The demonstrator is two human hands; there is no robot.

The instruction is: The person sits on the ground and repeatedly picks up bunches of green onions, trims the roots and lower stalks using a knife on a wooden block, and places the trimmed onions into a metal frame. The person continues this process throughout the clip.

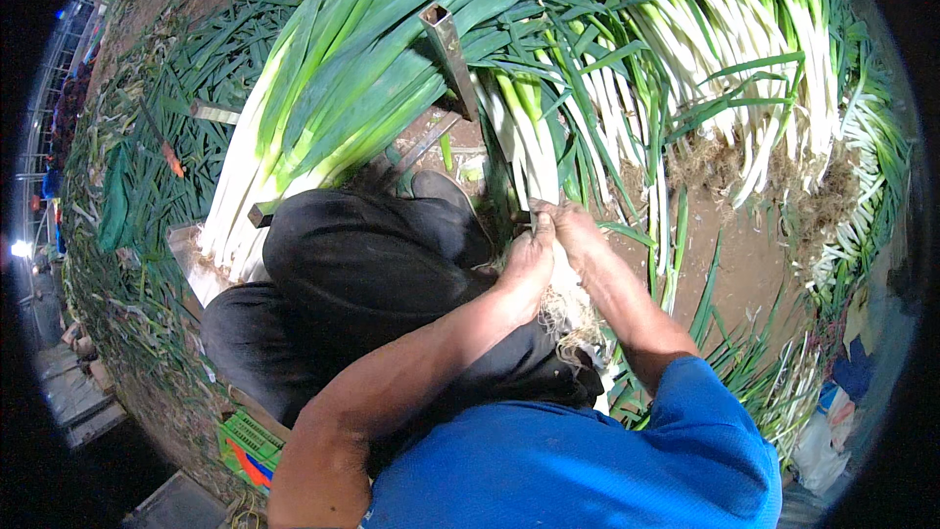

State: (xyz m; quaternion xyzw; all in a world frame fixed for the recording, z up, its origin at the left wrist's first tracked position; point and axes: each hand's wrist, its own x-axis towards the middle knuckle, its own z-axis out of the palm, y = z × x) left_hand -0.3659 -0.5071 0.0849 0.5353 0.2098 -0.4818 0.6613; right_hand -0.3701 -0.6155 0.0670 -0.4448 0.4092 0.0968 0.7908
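Note:
Both my hands are around the white stalks of a bundle of leeks or large green onions (pixel 536 154), just above its stringy roots. My left hand (pixel 530 264) lies on the near left side, its thumb against the stalks. My right hand (pixel 573 226) grips from the right, its fingers meeting the left thumb. The undersides of the fingers are hidden. Left of my knees a larger bundle (pixel 294 125) lies tilted on a metal frame, roots toward me. An upright square metal post (pixel 452 59) of the frame stands between the two bundles.
A big pile of leeks (pixel 734 51) lies at the upper right, roots on the soil. Cut green leaves (pixel 213 59) cover the ground at left. An orange-handled tool (pixel 172 160) lies among them. A green plastic crate (pixel 250 441) stands at lower left, a whitish plastic bag (pixel 819 452) at lower right.

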